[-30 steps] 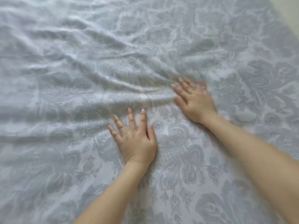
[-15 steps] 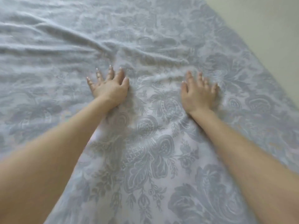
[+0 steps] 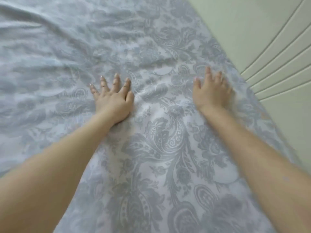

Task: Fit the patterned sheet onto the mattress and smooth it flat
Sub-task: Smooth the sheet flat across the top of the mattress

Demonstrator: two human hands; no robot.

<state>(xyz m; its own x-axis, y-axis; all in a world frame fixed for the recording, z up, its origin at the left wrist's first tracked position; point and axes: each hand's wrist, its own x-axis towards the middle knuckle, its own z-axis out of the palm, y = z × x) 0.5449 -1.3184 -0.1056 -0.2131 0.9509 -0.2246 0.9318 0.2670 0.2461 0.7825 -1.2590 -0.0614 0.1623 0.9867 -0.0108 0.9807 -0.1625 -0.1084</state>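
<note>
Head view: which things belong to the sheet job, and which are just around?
Job: patterned sheet, wrinkled at far left; left hand, flat on it with fingers spread; right hand, flat on it near the right edge.
Around: pale grooved panel beside the bed, at right.

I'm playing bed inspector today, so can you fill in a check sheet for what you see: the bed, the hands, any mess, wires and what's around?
Surface: the sheet covers all of it; the mattress is hidden underneath.
Job's things: the sheet lies fairly flat between the hands, with wrinkles at the far left.
Clutter: nothing seen.
Hands: the left hand is flat on the sheet with its fingers spread; the right hand is flat near the sheet's right edge and a bit blurred.
Cables: nothing seen.
Surroundings: a pale grooved panel stands past the sheet's right edge.
</note>
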